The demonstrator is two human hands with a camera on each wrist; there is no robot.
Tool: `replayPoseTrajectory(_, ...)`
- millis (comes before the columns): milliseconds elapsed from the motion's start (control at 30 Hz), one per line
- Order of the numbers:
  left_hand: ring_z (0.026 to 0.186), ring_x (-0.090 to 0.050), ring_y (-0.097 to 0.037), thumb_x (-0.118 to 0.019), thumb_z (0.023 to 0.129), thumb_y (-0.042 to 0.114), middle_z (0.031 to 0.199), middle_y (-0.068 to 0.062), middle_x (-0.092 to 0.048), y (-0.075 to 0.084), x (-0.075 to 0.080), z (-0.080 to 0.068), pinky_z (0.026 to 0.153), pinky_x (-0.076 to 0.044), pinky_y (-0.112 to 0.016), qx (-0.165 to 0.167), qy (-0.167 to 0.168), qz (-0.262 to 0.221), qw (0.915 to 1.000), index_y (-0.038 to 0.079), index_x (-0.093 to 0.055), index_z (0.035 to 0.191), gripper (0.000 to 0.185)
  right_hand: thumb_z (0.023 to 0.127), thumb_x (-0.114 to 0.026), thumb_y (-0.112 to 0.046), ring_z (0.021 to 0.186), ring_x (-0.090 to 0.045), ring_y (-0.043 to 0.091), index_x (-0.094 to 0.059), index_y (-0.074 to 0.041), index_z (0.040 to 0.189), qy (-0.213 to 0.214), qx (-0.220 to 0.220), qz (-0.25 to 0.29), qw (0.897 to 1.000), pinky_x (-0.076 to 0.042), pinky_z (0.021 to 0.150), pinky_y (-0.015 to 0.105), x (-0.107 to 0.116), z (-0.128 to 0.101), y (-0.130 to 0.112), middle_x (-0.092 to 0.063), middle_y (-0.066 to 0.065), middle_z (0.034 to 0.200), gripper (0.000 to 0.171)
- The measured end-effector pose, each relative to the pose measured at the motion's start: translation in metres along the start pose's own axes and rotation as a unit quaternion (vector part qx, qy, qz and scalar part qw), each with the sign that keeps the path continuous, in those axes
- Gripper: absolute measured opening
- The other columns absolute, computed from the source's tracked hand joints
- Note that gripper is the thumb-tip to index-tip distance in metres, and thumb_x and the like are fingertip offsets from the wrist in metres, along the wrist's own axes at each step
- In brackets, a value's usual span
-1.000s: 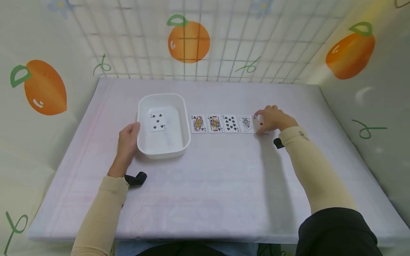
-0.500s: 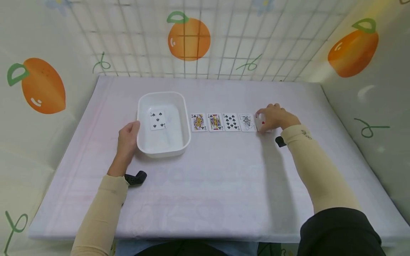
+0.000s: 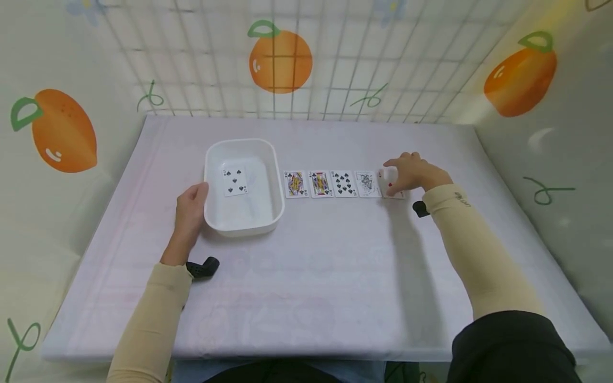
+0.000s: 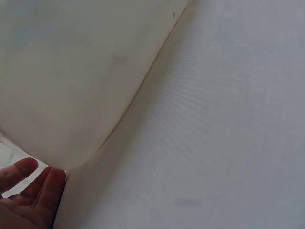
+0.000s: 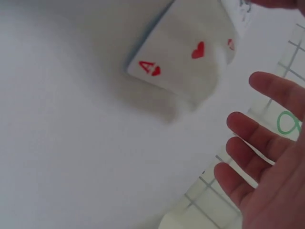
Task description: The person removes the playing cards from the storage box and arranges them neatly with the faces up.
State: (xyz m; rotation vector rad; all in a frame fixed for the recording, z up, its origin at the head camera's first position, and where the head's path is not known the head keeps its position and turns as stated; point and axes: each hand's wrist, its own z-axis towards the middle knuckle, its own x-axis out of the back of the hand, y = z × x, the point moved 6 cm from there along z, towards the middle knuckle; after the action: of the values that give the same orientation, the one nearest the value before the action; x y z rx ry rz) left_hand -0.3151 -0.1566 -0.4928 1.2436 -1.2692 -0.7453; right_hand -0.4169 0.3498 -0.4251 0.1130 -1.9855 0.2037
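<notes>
A white plastic tub (image 3: pixel 244 218) stands left of centre in the head view, with a spade card (image 3: pixel 234 182) lying face up inside it. My left hand (image 3: pixel 190 210) grips the tub's left rim; in the left wrist view its fingertips (image 4: pixel 53 183) meet the tub's corner. To the right of the tub runs a row of face-up playing cards. The ace of hearts (image 5: pixel 178 55) ends that row on the right. Over it is my right hand (image 3: pixel 414 171), fingers spread and apart from the card in the right wrist view. The hand partly covers the ace in the head view.
From the tub rightward lie a queen (image 3: pixel 296 185), another face card (image 3: pixel 320 184), a spade number card (image 3: pixel 344 184) and a joker (image 3: pixel 367 184). A pale cloth covers the table (image 3: pixel 306 287). A wire grid (image 3: pixel 335 64) behind a printed sheet rises at the back.
My right hand has eased slightly to the right, its thumb and fingers loosening, and more of the ace of hearts shows. The left hand and tub stay put.
</notes>
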Motion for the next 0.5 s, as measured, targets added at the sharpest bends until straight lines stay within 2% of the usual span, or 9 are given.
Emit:
replayPoseTrajectory(167,0.114,-0.056,-0.026,-0.04,0.098,0.06,0.129,-0.012,-0.061,-0.001,0.002,0.001,0.1,-0.045,-0.045,0.005,-0.003,-0.008,0.9999,0.009,-0.054,0.14,0.067,0.079,-0.073,-0.033,0.124,-0.029,0.05,-0.044,-0.006,0.146,0.014,0.016,0.003,1.0,-0.031,0.095,0.074,0.011,-0.001,-0.012,-0.035,0.031,0.141,0.078)
replayPoseTrajectory(500,0.115,-0.055,-0.028,-0.042,0.099,0.058,0.13,-0.013,-0.059,0.0,0.0,0.003,0.101,-0.043,-0.046,0.001,-0.011,-0.02,0.9997,0.008,-0.053,0.14,0.066,0.082,-0.069,-0.033,0.129,-0.029,0.048,-0.046,-0.004,0.144,0.045,0.075,-0.004,0.996,-0.032,0.098,0.07,0.038,0.001,-0.057,-0.037,0.03,0.142,0.072)
